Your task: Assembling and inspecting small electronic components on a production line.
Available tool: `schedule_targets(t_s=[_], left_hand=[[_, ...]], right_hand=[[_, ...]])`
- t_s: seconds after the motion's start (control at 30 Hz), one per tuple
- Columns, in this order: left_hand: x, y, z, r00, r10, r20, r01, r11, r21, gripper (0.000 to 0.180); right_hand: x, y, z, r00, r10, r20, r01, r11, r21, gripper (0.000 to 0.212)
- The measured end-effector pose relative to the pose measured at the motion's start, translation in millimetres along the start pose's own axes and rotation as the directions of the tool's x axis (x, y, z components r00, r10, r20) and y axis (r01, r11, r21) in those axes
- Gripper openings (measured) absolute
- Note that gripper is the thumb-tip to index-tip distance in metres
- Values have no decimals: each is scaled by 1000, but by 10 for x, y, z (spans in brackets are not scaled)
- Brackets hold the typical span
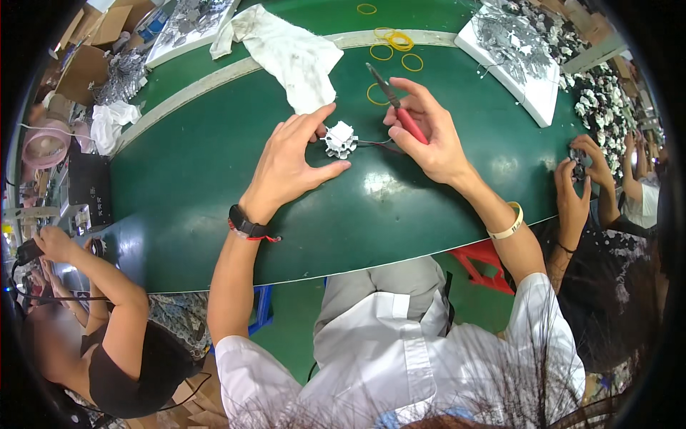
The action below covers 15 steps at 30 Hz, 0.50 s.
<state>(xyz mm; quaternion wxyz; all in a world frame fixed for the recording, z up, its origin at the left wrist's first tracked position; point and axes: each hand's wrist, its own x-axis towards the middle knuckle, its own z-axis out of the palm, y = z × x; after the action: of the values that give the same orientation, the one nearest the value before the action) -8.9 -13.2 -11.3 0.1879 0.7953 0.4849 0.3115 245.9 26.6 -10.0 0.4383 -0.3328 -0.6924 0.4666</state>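
Note:
A small white part with a toothed, gear-like edge and a raised square top (341,137) lies on the green table. Thin dark and reddish wires (379,143) run from it toward my right hand. My left hand (289,157) curves around its left side, thumb and fingers spread apart; a fingertip is close to the part, and whether it touches I cannot tell. My right hand (432,136) is closed around the red handles of a pair of pliers (411,127), whose narrow dark jaws point up and away to the left.
Beyond my left hand lies a crumpled white cloth (289,53). Yellow rubber bands (395,39) are scattered at the far middle. A white foam tray (536,93) of wired parts stands far right, beside a heap of white pieces (604,107). Co-workers sit on both sides.

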Motion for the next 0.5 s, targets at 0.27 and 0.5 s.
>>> schedule_targets(t_s=[0.27, 0.5], left_hand=[[31, 23, 137, 995, 27, -101, -38, 993, -109, 77], [37, 12, 133, 969, 174, -175, -185, 982, -47, 70]], right_hand=[[-9, 29, 33, 997, 2, 73, 5, 996, -91, 43], [-3, 51, 113, 999, 43, 20, -44, 999, 31, 39]])
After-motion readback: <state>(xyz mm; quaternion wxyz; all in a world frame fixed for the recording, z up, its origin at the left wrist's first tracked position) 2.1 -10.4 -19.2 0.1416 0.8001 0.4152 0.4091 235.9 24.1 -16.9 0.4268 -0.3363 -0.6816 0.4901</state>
